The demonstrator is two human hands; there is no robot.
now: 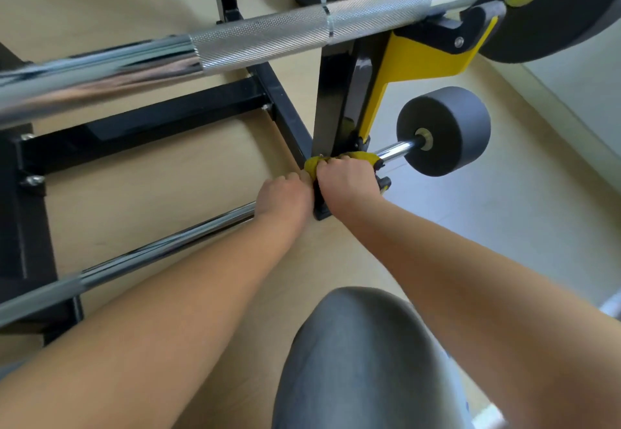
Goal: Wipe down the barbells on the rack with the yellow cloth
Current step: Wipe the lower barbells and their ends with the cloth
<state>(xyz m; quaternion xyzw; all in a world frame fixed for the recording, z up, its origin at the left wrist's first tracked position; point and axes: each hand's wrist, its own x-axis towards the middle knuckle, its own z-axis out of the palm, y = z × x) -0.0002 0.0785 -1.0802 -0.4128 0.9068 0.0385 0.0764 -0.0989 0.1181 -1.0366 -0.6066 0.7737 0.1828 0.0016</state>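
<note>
Barbells sit on two levels of a black and yellow rack (332, 99), seen from above by a crouching person. The upper barbell (262, 38), the largest thing in view, crosses the top of the frame, chrome with a knurled middle, ending in a big dark plate (554, 25) at upper right. Below it, close to the pale floor (168, 186), the thinner lower barbell (161, 247) lies level. Its long axis runs from lower left to upper right, roughly parallel to the upper bar, and its right end passes the rack upright and carries a small round weight (447, 132). A grey-clad knee (363, 361) fills the bottom edge. Both bare forearms reach to the lower bar beside the upright. The left hand (285, 196) has its fingers curled over the bare bar. Touching it, the right hand (346, 181) is closed round the yellow cloth (314, 164), which is wrapped on the bar right at the upright. Judging from this, the cloth could catch on the rack's holder as it slides, or knuckles could be pinched against the upright. A hard pull might roll the bar in its cradle, and standing up carelessly could meet the upper bar overhead.
</note>
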